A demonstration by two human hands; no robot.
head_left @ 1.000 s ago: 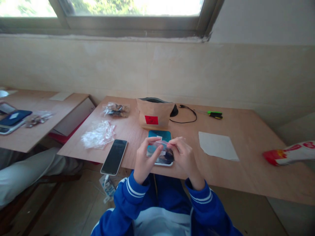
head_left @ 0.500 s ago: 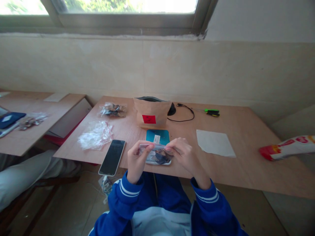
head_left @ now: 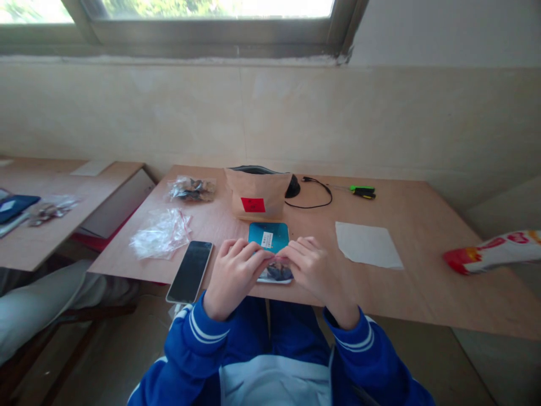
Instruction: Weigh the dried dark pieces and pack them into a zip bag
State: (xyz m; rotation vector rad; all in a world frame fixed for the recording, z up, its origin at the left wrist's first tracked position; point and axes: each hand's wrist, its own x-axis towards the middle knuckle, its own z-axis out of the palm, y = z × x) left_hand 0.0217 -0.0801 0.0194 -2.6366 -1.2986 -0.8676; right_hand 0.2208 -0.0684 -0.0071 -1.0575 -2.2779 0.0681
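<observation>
My left hand (head_left: 236, 272) and my right hand (head_left: 310, 268) are closed on the top edge of a small clear zip bag (head_left: 276, 272), with the fingertips of both almost meeting. Dark pieces show inside the bag; my fingers cover much of it. Right behind and beneath the bag is a small scale (head_left: 279, 232) with a teal plate and a white label. Beyond that a brown paper pouch (head_left: 270, 190) with a red label stands upright. Left of my left hand a dark-screened phone (head_left: 190, 272) lies at the table's front edge.
Clear plastic bags (head_left: 158, 234) lie at the left, with a filled bag (head_left: 192, 189) behind them. Toward the right are a black cable (head_left: 323, 204), a green-and-black-handled tool (head_left: 362, 192), white paper (head_left: 367, 244) and a red-and-white package (head_left: 486, 252). A seated person's leg (head_left: 63, 299) shows at left.
My left hand has turned over so its back faces up, and its fingers have slid right along the bag's top edge toward my right hand. The view has shifted slightly.
</observation>
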